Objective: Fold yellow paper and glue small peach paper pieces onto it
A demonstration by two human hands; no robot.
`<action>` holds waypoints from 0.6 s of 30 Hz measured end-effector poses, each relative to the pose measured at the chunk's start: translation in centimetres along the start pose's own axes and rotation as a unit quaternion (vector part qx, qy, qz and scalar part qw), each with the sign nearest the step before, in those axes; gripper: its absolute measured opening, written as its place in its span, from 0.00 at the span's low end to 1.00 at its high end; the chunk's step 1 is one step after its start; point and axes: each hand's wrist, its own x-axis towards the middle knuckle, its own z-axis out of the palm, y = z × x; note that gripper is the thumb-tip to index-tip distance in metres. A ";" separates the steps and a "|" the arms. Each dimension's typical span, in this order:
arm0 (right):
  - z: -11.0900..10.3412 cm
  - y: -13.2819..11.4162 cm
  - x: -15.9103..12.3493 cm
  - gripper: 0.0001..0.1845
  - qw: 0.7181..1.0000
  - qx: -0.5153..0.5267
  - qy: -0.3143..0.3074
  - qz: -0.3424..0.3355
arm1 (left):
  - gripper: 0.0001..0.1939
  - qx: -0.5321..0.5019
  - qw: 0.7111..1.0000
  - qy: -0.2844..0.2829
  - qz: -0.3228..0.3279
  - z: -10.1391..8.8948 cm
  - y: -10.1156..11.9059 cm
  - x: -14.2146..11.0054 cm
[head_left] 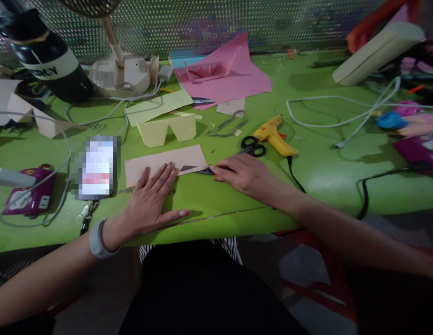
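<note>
My left hand lies flat with its fingers spread, pressing on the lower edge of a pale pink strip of paper. At the strip's right end, the fingers of my right hand pinch its narrow lower edge, which looks folded over. A small dark patch shows along that edge between the hands. Black-handled scissors lie beside and partly beneath my right hand, their blades partly hidden. Just behind the strip, a pale yellow paper cutout with angled notches stands on the green table.
A yellow glue gun lies right of the scissors, its cord trailing forward. Behind are a yellow paper strip, pink paper sheets and a fan base. A phone, a dark bottle and white cables occupy the left.
</note>
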 end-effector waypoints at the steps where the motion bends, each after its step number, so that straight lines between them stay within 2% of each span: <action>1: 0.1 0.0 0.1 0.13 1.000 0.000 0.005 -0.003 | 0.48 0.002 1.000 -0.002 0.000 -0.1 0.0 0.0; 4: 0.4 0.0 0.3 0.13 1.000 0.008 0.006 0.003 | 0.48 0.007 1.000 -0.001 0.000 -0.2 0.1 0.0; 9: 0.0 0.1 -0.4 0.14 0.999 0.041 -0.030 0.013 | 0.48 0.007 1.000 -0.001 -0.004 0.0 0.0 0.0; 18: 0.1 0.3 -0.2 0.13 0.998 0.052 -0.032 0.031 | 0.48 0.005 1.000 0.005 -0.004 0.0 0.2 0.1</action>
